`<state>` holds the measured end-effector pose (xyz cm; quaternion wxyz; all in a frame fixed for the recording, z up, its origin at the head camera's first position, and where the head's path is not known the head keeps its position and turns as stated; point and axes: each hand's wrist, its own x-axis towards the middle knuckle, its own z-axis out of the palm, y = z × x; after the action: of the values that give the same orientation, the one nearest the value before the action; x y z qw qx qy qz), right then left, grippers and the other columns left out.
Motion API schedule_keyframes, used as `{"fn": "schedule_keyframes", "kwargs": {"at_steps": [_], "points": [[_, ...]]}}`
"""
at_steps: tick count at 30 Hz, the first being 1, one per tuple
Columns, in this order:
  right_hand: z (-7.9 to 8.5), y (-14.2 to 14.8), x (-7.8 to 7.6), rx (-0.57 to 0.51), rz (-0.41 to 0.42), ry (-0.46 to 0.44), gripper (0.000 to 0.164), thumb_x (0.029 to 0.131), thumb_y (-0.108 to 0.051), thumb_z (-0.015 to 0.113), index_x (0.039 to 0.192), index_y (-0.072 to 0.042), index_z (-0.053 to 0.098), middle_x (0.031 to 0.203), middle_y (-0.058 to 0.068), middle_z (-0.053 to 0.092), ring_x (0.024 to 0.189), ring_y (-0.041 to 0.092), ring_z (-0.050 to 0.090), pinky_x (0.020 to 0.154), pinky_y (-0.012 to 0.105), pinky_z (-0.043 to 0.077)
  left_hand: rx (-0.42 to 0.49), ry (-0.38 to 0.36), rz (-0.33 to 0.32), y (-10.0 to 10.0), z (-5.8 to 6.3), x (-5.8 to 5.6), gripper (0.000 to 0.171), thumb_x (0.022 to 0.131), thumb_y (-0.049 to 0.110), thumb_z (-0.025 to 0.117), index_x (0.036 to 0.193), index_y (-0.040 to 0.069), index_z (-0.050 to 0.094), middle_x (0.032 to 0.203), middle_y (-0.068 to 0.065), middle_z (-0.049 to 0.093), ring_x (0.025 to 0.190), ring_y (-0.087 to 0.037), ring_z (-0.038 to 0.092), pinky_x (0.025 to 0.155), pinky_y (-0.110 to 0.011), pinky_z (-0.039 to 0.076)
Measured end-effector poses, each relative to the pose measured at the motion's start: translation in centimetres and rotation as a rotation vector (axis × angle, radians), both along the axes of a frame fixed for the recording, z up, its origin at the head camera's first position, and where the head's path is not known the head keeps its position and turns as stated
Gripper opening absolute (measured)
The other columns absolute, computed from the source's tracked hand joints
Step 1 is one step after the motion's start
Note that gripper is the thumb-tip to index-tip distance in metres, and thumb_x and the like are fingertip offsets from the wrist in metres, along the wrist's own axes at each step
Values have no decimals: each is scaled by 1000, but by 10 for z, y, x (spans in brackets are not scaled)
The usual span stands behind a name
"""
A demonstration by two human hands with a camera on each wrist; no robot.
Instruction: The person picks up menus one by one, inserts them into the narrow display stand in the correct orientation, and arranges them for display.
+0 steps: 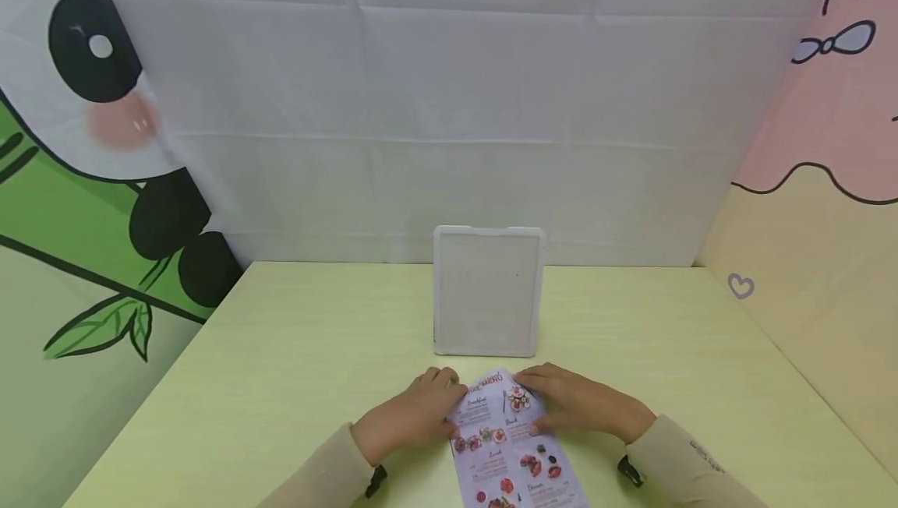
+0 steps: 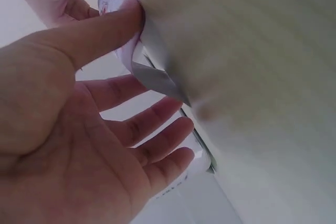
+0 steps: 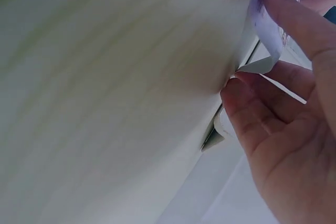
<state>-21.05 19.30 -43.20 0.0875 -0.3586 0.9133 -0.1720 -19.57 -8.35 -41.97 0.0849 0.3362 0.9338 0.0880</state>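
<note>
A printed paper menu with food pictures lies toward me at the table's front, its far end bent up off the tabletop. On its left edge, my left hand holds the sheet. My right hand grips the right edge near the top corner. In the left wrist view, the thumb presses the curled menu while the other fingers reach behind it, spread apart. The right wrist view has the thumb on the menu and fingertips at its folded-under far edge.
Just beyond the menu stands an upright grey panel with a white rim. The pale yellow table meets a white cloth backdrop behind. Cartoon-printed walls flank it on the left and right.
</note>
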Motion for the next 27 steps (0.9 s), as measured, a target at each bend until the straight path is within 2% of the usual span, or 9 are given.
{"fn": "schedule_keyframes", "kwargs": {"at_steps": [4,8,11,14,18,22,27], "points": [[1,-3,0,-35,-1,-30,70,82,-31,76,138,2,49,137,10,52,122,24,52,102,37,47,26,-17,20,1,-1,0,50,84,24,73,128,7,57,117,-4,51,102,-16,44,90,-32,46],[1,-4,0,-97,7,-83,68,81,-25,77,136,4,50,130,10,52,105,13,56,89,25,52,54,-42,40,1,0,0,46,83,21,74,123,8,58,104,2,48,92,-12,39,81,-26,41],[1,-5,-1,-136,5,-118,68,80,-22,77,136,6,49,123,8,50,93,5,51,78,19,50,92,-69,45,0,-2,-1,41,81,19,75,117,9,59,97,4,45,88,-11,39,76,-25,39],[1,-6,0,-155,-19,-153,68,80,-20,78,136,7,49,113,4,48,85,4,46,72,17,47,141,-111,45,-2,-6,-6,38,79,15,77,112,10,58,95,4,45,87,-11,40,74,-23,39],[1,-7,-1,-152,-72,-190,71,78,-22,79,135,5,48,104,2,48,83,5,45,70,18,46,253,-228,66,-5,-13,-11,39,76,9,78,109,9,57,97,1,48,89,-12,45,74,-22,44],[1,-7,-1,-147,-107,-209,72,77,-22,81,134,7,48,106,4,55,88,8,49,74,20,47,356,-354,110,-7,-16,-15,42,74,5,77,110,6,55,98,-2,53,88,-12,50,75,-24,46],[1,-9,-2,-218,-154,-288,61,77,-15,80,126,6,51,104,4,61,91,11,57,75,22,51,406,-399,148,-9,-18,-18,41,72,6,79,106,4,57,90,-2,57,80,-12,53,69,-24,46]]}}
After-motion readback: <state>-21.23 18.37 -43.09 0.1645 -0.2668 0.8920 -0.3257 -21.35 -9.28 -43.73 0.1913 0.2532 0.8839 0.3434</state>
